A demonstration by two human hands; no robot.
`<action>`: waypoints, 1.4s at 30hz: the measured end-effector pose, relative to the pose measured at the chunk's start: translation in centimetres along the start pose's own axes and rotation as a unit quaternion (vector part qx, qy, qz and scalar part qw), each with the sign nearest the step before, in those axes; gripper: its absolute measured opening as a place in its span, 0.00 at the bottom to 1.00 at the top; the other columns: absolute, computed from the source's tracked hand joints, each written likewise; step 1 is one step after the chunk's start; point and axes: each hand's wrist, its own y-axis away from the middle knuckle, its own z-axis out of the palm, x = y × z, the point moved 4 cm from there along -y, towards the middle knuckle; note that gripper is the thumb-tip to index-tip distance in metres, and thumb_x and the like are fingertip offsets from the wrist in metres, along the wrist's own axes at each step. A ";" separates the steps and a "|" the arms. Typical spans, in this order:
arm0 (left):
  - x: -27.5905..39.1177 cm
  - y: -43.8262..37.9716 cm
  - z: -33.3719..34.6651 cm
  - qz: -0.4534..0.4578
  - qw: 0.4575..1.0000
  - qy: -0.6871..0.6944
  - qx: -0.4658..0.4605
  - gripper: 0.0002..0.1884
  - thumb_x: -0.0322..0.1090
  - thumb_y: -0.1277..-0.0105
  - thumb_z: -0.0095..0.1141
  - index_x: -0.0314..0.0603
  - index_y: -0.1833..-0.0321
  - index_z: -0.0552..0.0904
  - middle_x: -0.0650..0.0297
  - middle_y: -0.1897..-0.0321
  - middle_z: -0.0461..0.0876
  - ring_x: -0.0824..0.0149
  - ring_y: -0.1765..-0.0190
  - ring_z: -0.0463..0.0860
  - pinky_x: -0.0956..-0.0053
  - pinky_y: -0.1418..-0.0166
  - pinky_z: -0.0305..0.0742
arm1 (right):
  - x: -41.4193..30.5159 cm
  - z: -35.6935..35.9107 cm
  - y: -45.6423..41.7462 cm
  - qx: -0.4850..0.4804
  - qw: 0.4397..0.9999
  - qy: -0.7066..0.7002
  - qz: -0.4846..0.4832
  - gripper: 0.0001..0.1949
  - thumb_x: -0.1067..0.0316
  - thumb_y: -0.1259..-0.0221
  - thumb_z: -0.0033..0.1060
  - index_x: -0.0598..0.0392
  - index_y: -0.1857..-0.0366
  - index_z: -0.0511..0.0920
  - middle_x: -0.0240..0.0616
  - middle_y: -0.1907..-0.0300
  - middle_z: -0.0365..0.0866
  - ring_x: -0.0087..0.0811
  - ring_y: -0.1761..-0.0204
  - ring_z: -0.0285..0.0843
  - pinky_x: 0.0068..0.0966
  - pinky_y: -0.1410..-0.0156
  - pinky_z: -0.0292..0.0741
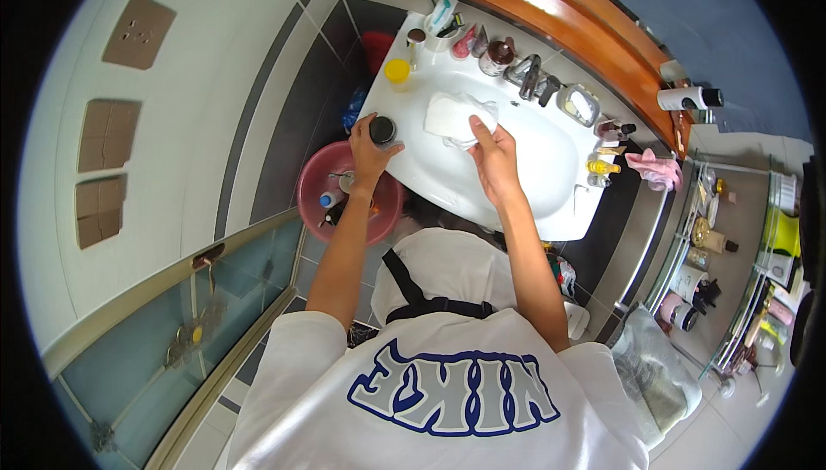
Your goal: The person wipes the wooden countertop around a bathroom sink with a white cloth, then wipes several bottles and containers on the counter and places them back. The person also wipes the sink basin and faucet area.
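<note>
My right hand (493, 154) pinches a folded white cloth or tissue (452, 115) between thumb and fingers above the basin of the white ceramic sink (548, 167). At the sink's left edge, my left hand (374, 154) curls around a small jar with a dark lid (382, 129). A yellow-lidded container (397, 71) stands beyond that jar, close to an upright tube with a dark cap (416, 41). The chrome faucet (530, 78) rises from the back rim, between a brown pump bottle (497, 57) and a soap dish (578, 105).
A pink plastic basin (310, 192) holding bottles lies below the sink's left side. Toothbrush cup (441, 38) and small tubes line the back rim. Small bottles (603, 167) stand at the right rim. Glass shelves with toiletries (710, 238) and a hanging grey towel (655, 367) are at right.
</note>
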 end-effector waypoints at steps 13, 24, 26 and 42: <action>8.4 -1.5 -1.4 0.049 0.985 0.157 0.059 0.38 0.29 0.48 0.89 0.38 0.33 0.82 0.54 0.41 0.85 0.57 0.41 0.88 0.65 0.36 0.87 | -0.6 -4.7 2.4 0.075 0.996 0.011 -0.036 0.14 0.60 0.15 0.64 0.61 0.42 0.85 0.34 0.50 0.92 0.21 0.53 0.86 0.23 0.48 0.79; 29.6 -2.1 0.0 0.044 0.865 0.459 -0.197 0.39 0.24 0.40 0.83 0.36 0.27 0.75 0.61 0.40 0.85 0.70 0.39 0.86 0.73 0.32 0.83 | -7.2 -6.8 7.3 0.210 0.938 0.159 -0.226 0.16 0.56 0.10 0.54 0.59 0.57 0.81 0.22 0.69 0.73 0.16 0.65 0.64 0.22 0.60 0.65; 29.8 -1.8 1.0 0.114 0.879 0.431 -0.168 0.39 0.24 0.42 0.85 0.36 0.30 0.76 0.60 0.41 0.85 0.68 0.39 0.86 0.72 0.32 0.83 | -7.3 -7.9 8.0 0.228 0.931 0.164 -0.232 0.16 0.57 0.10 0.54 0.59 0.56 0.81 0.22 0.69 0.73 0.16 0.65 0.63 0.21 0.59 0.66; 31.6 1.7 -3.8 0.157 0.931 0.316 -0.090 0.37 0.30 0.53 0.90 0.39 0.37 0.87 0.61 0.43 0.91 0.69 0.47 0.90 0.72 0.47 0.90 | -9.6 -0.7 14.1 0.087 0.836 0.396 -0.370 0.17 0.71 0.15 0.52 0.71 0.34 0.81 0.63 0.24 0.77 0.61 0.16 0.68 0.43 0.15 0.67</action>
